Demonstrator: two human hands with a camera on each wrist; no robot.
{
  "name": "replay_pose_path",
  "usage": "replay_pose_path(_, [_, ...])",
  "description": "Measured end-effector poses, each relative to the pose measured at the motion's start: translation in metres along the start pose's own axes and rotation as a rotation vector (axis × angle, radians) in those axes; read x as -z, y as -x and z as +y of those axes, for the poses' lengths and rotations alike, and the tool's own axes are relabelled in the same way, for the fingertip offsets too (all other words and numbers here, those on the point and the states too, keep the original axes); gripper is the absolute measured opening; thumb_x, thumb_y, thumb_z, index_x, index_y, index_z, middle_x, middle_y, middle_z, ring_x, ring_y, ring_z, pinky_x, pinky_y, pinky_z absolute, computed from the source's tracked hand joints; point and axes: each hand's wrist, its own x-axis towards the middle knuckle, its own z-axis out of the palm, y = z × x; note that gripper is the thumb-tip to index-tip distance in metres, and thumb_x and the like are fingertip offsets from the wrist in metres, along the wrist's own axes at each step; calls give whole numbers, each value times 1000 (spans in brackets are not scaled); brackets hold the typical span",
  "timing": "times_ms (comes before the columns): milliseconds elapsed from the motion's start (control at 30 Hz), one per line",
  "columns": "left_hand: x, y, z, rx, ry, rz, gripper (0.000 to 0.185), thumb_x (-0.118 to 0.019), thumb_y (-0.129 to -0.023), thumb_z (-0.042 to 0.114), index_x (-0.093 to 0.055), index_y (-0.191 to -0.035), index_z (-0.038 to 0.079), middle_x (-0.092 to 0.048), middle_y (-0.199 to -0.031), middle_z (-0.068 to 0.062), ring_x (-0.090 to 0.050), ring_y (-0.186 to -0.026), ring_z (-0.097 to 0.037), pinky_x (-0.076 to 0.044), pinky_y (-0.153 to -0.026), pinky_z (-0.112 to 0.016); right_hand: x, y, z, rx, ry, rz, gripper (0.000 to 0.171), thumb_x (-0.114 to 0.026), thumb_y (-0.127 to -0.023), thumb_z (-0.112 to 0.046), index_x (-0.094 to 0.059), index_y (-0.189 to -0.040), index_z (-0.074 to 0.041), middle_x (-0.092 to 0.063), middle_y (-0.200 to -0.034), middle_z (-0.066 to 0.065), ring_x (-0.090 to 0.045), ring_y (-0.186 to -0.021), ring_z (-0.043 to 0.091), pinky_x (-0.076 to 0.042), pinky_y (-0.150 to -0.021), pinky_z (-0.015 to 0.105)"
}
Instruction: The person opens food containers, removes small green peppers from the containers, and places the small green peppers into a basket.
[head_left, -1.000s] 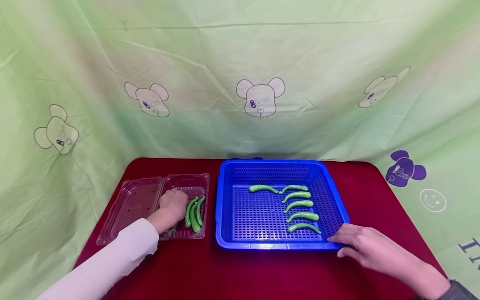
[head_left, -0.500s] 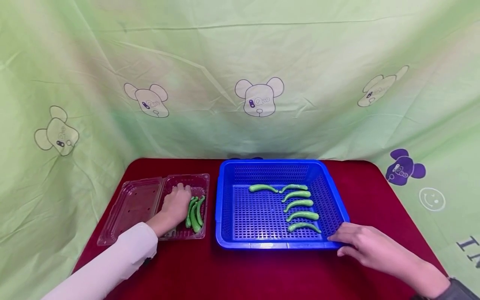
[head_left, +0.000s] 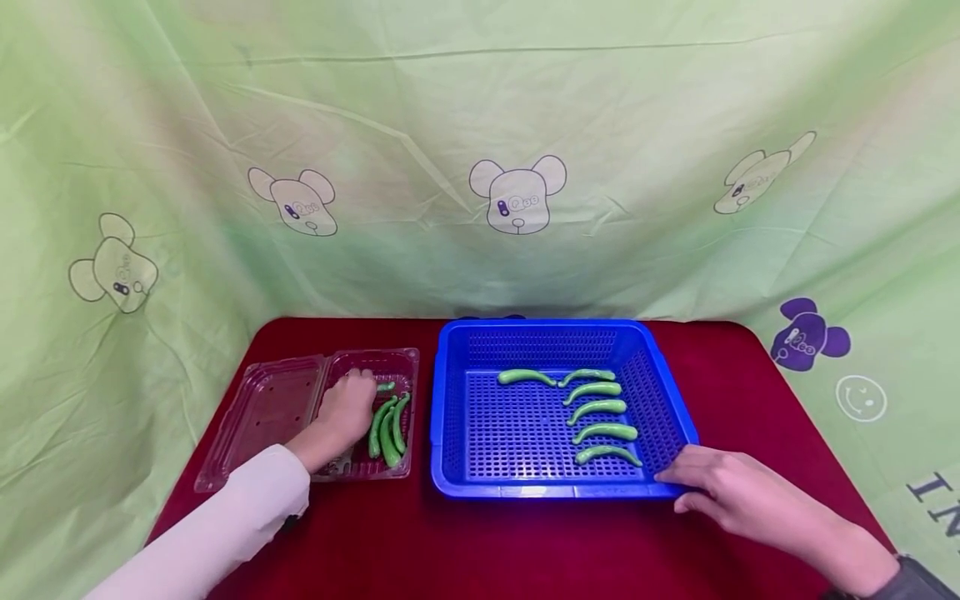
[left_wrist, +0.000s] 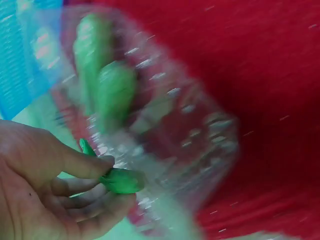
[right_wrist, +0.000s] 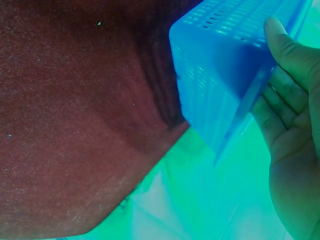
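My left hand [head_left: 343, 415] is over the clear plastic clamshell box [head_left: 414, 367]. Between thumb and fingers it pinches a green chili pepper [left_wrist: 121, 181], plainly seen in the left wrist view; in the head view only one end shows beyond the fingers. Several curved green peppers [head_left: 388, 440] lie side by side in the box's right half. On the other side, my right hand [head_left: 738, 497] grips the near right corner of the blue perforated basket [head_left: 517, 492]. The right wrist view has the thumb [right_wrist: 282, 42] on one side of the rim and the fingers on the other.
Inside the basket, several light green peppers [head_left: 602, 407] form a column at the right, with a single pepper [head_left: 525, 377] left of the top one. The box's open lid [head_left: 273, 404] lies flat to the left. A green printed curtain [head_left: 405, 250] surrounds the red-covered table [head_left: 480, 550].
My left hand shifted right and up toward the peppers, then drew slightly back left; a pepper now pokes out past its fingers. My right hand has stayed on the basket's corner.
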Motion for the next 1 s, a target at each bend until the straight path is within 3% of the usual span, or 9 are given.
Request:
replay_pose_path(133, [21,-17,5,-39,14,99,15,-65,-78,-9,-59,-92,-9,-61,-86,-23,-66,-75,-40,-58,-57,-52,2,1,-1,-12,-2,-5,27,-64,-96,-46,-77,-105,-24,-66,-95,-18,-59,-85,-3,-44,-77,3])
replay_pose_path(267, [53,-36,19,-87,39,150,17,-70,-81,-7,-62,-96,-7,-64,-91,-22,-67,-80,-40,-59,-60,-52,3,1,-2,-19,-4,-6,28,-65,-95,-46,-77,-105,-23,-66,-95,-19,-59,-85,-3,-44,-76,3])
replay_pose_path(400, [79,-54,47,-139,48,162,17,-73,-85,-2,-66,-100,-2,-66,-95,-18,-69,-87,-38,-60,-65,-51,3,2,-3,-25,-10,-14,27,-65,-95,-46,-77,-105,-23,-66,-95,-19,-59,-84,-3,-43,-76,3])
replay_pose_path(500, [88,-65,75,-199,55,157,12,-72,-85,-1,-68,-96,2,-68,-94,-13,-71,-87,-35,-60,-67,-50,4,2,-4,-29,-10,-16,27,-66,-95,-46,-77,-105,-23,-66,-95,-19,-59,-85,-3,-43,-76,2])
replay_pose_path(600, [86,-73,104,-287,71,139,12,-71,-83,-4,-69,-91,5,-69,-92,-10,-72,-84,-32,-61,-66,-47,4,2,-4,-32,-13,-10,27,-66,-95,-45,-77,-105,-23,-65,-95,-19,-59,-85,-3,-43,-76,2])
replay_pose_path(733, [69,-79,140,-392,84,79,14,-68,-82,-6,-69,-86,7,-69,-89,-9,-72,-83,-30,-60,-65,-46,2,1,-6,-24,-18,-7,27,-65,-96,-45,-77,-106,-22,-66,-95,-18,-59,-85,-3,-43,-76,2])
replay_pose_path(867, [52,-83,173,-457,45,9,15,-66,-84,-4,-67,-83,10,-70,-91,-9,-72,-87,-30,-61,-70,-47,2,-1,-6,-4,-3,3,30,-61,-98,-46,-77,-106,-22,-65,-95,-19,-58,-85,-3,-44,-76,4])
replay_pose_path(1000, [42,-86,202,-497,-43,-79,18,-62,-88,-3,-69,-91,13,-72,-98,-8,-72,-94,-27,-62,-77,-45,2,-3,-6,6,7,9,29,-61,-98,-45,-77,-105,-22,-65,-95,-19,-58,-85,-3,-44,-76,5])
